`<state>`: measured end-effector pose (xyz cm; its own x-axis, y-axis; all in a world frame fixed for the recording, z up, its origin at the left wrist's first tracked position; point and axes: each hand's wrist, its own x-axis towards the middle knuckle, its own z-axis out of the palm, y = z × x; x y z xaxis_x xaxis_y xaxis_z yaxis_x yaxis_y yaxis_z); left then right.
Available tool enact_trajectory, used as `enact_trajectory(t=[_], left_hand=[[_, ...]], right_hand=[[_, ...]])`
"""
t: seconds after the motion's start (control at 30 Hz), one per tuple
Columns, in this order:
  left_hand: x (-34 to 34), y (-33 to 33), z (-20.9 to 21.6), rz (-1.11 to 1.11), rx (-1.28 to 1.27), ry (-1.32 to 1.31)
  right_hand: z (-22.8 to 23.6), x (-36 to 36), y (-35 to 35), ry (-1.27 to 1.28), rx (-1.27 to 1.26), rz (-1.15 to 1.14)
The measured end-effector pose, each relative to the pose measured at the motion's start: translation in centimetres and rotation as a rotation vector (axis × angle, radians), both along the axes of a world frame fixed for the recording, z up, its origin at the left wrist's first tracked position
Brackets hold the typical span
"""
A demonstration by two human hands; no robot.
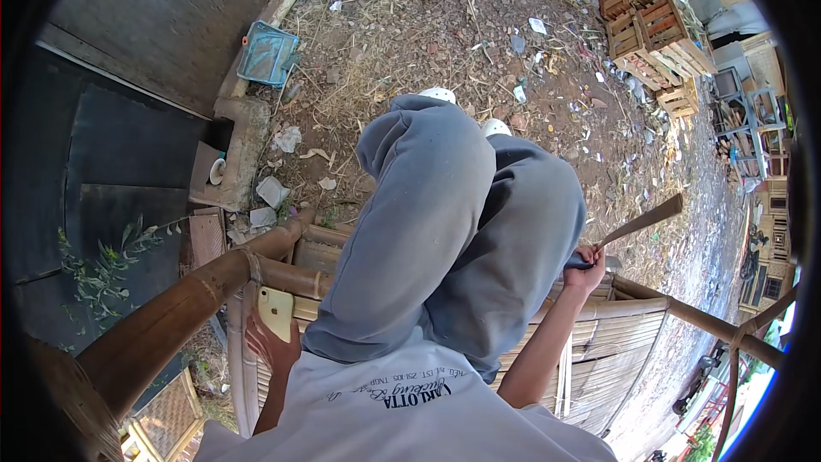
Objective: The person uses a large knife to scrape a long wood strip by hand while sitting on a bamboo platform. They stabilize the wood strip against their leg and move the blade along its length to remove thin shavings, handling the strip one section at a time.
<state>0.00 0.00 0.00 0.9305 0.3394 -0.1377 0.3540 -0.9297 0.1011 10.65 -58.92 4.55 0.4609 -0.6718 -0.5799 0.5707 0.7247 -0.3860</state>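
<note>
My left hand (272,344), at the left beside my thigh, is wrapped around a pale yellow phone (275,312), its back with the camera lenses facing up. On the right, my right hand (586,272) is closed on the dark handle of a machete-like tool (646,221). A long, flat brown blade slants up and to the right from my fingers, widening toward its end. Part of the handle is hidden in my grip. Between the hands, my knees in grey trousers are raised over a bamboo seat (590,334).
Thick bamboo rails (197,299) run along the left, and another pole (710,321) crosses at the right. A blue plastic dustpan (268,55) lies by the wall. Wooden crates (654,43) stand at the far right. Dirt ground (402,43) is littered with scraps. A leafy plant (107,278) grows at left.
</note>
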Motion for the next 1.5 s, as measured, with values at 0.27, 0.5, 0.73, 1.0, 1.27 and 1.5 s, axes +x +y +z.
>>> enact_trajectory(t=[0.27, 0.5, 0.73, 1.0, 1.27, 1.5], left_hand=[[12.8, -5.6, 12.1, -0.030, -0.842, -0.163], [22.6, -15.0, 18.9, -0.642, -1.303, -0.812], [25.6, -20.9, 23.5, -0.980, -0.837, -0.721], [26.4, -23.0, 21.3, -1.137, -0.593, -0.525], [27.5, -25.4, 22.0, -1.280, -0.486, -0.515], [28.3, -27.4, 22.2, -1.334, -0.552, -0.373]], right_hand=[[6.1, 4.6, -0.6, 0.038, -0.258, -0.002], [15.9, 8.2, 3.1, 0.087, -0.627, 0.081], [17.4, 8.0, 5.6, 0.174, -0.801, 0.169], [17.0, 7.0, 5.8, 0.307, -0.852, 0.299], [17.3, 4.9, 7.2, 0.595, -1.009, 0.500], [17.4, 4.4, 7.3, 0.871, -1.125, 0.471]])
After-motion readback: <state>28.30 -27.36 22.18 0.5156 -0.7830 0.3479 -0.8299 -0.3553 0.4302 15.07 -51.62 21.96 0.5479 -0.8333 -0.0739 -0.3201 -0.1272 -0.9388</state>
